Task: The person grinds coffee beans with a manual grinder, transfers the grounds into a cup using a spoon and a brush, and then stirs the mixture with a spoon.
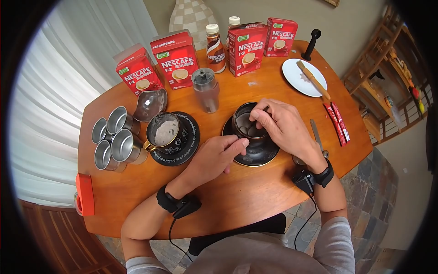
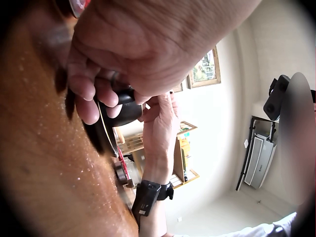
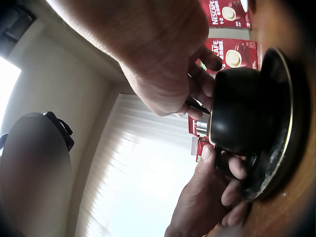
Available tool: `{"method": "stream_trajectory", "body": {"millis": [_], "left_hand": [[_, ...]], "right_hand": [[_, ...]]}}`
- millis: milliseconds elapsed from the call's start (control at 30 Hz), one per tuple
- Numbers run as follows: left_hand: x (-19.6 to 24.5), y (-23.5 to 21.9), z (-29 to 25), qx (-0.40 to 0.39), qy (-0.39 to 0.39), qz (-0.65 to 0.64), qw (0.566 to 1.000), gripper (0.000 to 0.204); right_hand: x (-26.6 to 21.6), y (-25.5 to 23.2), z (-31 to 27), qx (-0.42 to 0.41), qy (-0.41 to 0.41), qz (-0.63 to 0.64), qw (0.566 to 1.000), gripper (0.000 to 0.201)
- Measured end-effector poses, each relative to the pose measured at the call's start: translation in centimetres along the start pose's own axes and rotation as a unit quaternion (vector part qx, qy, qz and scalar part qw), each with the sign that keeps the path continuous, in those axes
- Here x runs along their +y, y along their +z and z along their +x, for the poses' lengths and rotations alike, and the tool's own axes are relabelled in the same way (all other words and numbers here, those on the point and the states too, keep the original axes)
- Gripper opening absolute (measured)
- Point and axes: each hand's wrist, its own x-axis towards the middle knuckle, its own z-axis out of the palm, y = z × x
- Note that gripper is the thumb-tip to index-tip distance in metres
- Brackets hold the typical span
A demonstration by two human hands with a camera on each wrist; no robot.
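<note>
A black cup [image 3: 237, 108] with a gold rim stands on a black saucer [image 1: 258, 157] in front of the person. From the left, the left hand [image 1: 214, 157] pinches the cup's handle, its thumb up near the rim in the right wrist view. The right hand [image 1: 287, 125] is over the cup's mouth with its fingers curled. Between those fingers a thin dark utensil [image 3: 198, 105] slants down into the cup; its lower end is hidden. Left of this, a second cup [image 1: 164, 130] with a gold handle holds pale powder on a lettered black saucer [image 1: 189, 150].
Several metal cups [image 1: 122, 145] and a dark bowl [image 1: 150, 105] stand at left. A grinder-like jar [image 1: 205, 89], Nescafe boxes [image 1: 176, 59] and bottles [image 1: 216, 48] line the back. At right are a white plate [image 1: 292, 73] with a brush [image 1: 312, 78], red sachets [image 1: 336, 123] and a metal spoon [image 1: 315, 131].
</note>
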Motion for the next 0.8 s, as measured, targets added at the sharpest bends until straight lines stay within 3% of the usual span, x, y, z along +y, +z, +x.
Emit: {"method": "stream_trajectory", "body": {"millis": [167, 267, 567, 800], "left_hand": [[0.26, -0.07, -0.01, -0.004, -0.005, 0.006, 1.000, 0.049], [0.32, -0.06, -0.04, -0.008, -0.010, 0.006, 1.000, 0.044], [0.27, 0.01, -0.01, -0.001, -0.007, 0.000, 1.000, 0.052], [0.11, -0.03, 0.05, -0.010, -0.008, 0.001, 1.000, 0.044]], "right_hand": [[-0.36, -0.03, -0.10, -0.010, -0.005, -0.015, 1.000, 0.024], [0.21, 0.05, -0.06, -0.031, -0.049, -0.086, 0.995, 0.025], [0.11, 0.53, -0.01, 0.028, 0.012, 0.003, 1.000, 0.022], [0.50, 0.43, -0.11, 0.024, -0.018, -0.025, 0.999, 0.019]]}}
